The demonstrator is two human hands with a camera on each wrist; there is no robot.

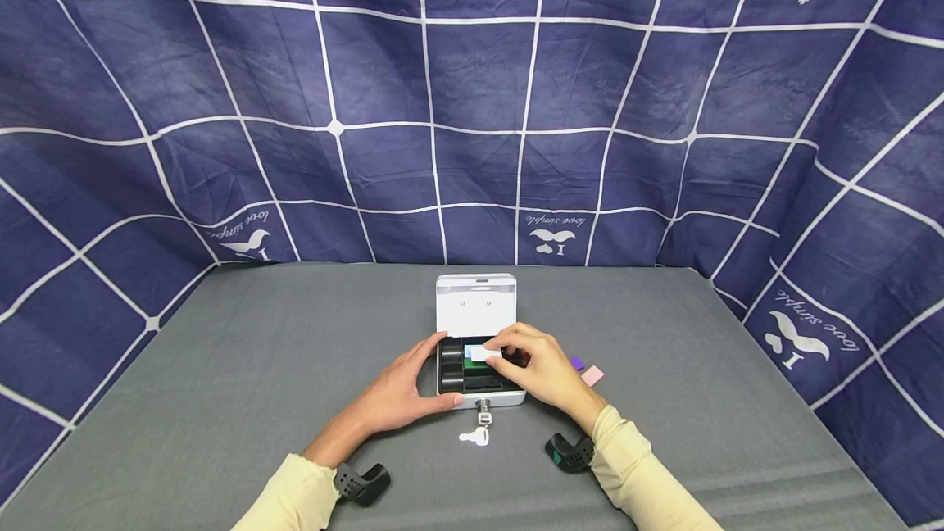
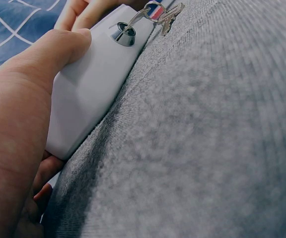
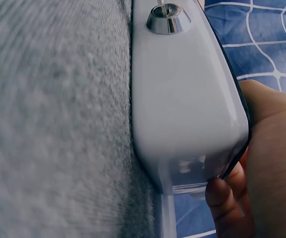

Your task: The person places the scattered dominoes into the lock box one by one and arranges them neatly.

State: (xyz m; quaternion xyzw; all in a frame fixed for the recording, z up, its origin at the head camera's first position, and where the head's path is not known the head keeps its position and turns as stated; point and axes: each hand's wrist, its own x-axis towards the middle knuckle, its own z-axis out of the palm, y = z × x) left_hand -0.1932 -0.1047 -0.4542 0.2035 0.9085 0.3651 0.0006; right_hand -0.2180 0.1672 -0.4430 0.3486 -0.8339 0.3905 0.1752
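A small white cash box (image 1: 489, 401) stands with its lid (image 1: 476, 306) raised, showing black compartments inside. My left hand (image 1: 401, 388) grips its left side, thumb at the front edge and fingers toward the back corner. In the left wrist view, that thumb lies along the top rim of the box (image 2: 91, 94). Over the open box, my right hand (image 1: 537, 363) pinches a small white and light-blue card (image 1: 483, 353) between thumb and fingers. Something green (image 1: 475, 365) shows in the compartment below the card. Keys (image 1: 475, 436) hang from the front lock (image 2: 123, 34).
Right of the box, a purple piece (image 1: 577, 363) and a pink piece (image 1: 592, 375) lie on the grey cloth-covered table (image 1: 295, 334), partly behind my right hand. A blue curtain with white lines (image 1: 472, 162) hangs behind the table and along its sides.
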